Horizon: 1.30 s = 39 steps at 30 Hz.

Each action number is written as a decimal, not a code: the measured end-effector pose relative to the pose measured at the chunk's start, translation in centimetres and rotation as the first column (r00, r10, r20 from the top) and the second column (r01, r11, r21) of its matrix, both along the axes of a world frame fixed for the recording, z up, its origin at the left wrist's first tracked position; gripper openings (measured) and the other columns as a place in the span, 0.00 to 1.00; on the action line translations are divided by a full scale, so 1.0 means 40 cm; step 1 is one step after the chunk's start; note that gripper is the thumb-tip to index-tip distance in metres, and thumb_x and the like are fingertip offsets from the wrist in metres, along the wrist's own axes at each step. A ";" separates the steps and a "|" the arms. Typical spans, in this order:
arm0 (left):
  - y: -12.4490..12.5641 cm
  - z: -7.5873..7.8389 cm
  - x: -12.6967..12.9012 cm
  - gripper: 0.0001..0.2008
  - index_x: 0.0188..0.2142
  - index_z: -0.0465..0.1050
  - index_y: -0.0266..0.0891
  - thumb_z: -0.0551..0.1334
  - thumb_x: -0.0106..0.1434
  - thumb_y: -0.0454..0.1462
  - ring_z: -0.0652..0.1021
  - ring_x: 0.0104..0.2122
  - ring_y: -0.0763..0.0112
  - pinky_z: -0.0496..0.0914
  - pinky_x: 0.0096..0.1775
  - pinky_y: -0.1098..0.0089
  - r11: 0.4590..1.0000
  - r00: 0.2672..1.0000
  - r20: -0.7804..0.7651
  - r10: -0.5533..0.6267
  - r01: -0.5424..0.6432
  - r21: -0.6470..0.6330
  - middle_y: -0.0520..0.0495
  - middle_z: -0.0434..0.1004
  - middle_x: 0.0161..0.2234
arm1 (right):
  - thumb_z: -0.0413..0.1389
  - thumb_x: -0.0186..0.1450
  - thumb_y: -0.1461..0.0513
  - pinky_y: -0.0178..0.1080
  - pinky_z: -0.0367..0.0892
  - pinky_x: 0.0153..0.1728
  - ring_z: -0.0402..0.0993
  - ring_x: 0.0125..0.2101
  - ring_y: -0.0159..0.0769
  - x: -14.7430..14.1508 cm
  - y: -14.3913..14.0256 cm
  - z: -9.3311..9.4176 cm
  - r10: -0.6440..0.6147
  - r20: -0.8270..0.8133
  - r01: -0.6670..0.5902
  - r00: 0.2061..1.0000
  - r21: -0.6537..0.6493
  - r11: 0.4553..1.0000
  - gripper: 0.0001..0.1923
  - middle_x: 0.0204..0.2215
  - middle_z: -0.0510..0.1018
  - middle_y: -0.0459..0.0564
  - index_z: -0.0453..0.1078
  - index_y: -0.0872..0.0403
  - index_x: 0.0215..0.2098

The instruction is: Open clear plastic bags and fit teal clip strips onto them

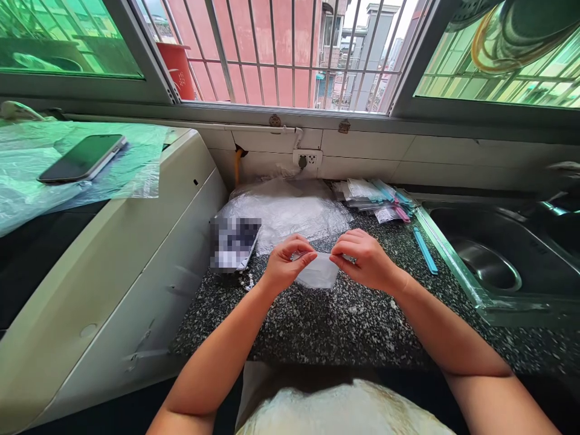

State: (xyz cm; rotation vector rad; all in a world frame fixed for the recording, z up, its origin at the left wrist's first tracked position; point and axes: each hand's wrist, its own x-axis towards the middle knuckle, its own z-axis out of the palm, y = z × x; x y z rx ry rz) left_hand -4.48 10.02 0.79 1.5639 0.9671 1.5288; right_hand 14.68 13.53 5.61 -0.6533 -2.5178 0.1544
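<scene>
A small clear plastic bag hangs over the speckled counter, pinched at its top edge by both hands. My left hand is closed on the bag's left top corner, thumb against fingers. On the opposite corner my right hand is closed in the same way. Whether anything is inside the bag I cannot tell. Behind the hands lies a large heap of clear plastic. A blue strip-shaped item rests on the counter to the right.
A pile of filled packets with blue and pink pieces lies at the back right. A phone-like item with a blurred face sits left of the hands. The sink is at right; a phone lies on plastic-covered equipment at left.
</scene>
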 end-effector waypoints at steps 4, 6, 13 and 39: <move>0.000 0.000 0.002 0.06 0.25 0.75 0.39 0.65 0.55 0.38 0.70 0.28 0.73 0.64 0.32 0.70 1.000 1.000 0.001 0.002 -0.002 0.014 0.50 0.69 0.25 | 0.51 0.64 0.63 0.38 0.58 0.33 0.67 0.27 0.32 0.000 0.002 -0.001 -0.003 -0.005 0.003 1.000 0.011 1.000 0.10 0.23 0.75 0.46 0.66 0.54 0.25; 0.000 0.000 0.002 0.06 0.25 0.74 0.39 0.65 0.55 0.39 0.70 0.28 0.73 0.64 0.32 0.70 1.000 1.000 0.002 0.001 -0.001 0.014 0.50 0.69 0.25 | 0.51 0.64 0.63 0.37 0.58 0.33 0.67 0.27 0.32 0.001 0.003 -0.001 -0.003 -0.008 0.004 1.000 0.010 1.000 0.09 0.23 0.75 0.46 0.67 0.54 0.25; 0.001 0.000 -0.002 0.06 0.25 0.74 0.38 0.66 0.55 0.38 0.70 0.28 0.74 0.64 0.32 0.70 1.000 0.999 0.033 -0.004 0.003 0.023 0.50 0.69 0.25 | 0.52 0.63 0.63 0.38 0.59 0.35 0.68 0.28 0.32 0.005 0.003 0.002 0.005 -0.003 -0.005 1.000 -0.017 1.000 0.07 0.25 0.75 0.47 0.67 0.54 0.27; 0.003 0.019 -0.008 0.07 0.23 0.75 0.39 0.69 0.50 0.39 0.70 0.26 0.75 0.64 0.29 0.72 0.999 0.983 0.183 -0.018 0.027 -0.046 0.52 0.70 0.23 | 0.56 0.61 0.60 0.38 0.60 0.34 0.67 0.29 0.33 0.024 0.008 0.015 -0.008 -0.042 0.008 0.999 -0.007 1.000 0.06 0.26 0.75 0.46 0.66 0.54 0.28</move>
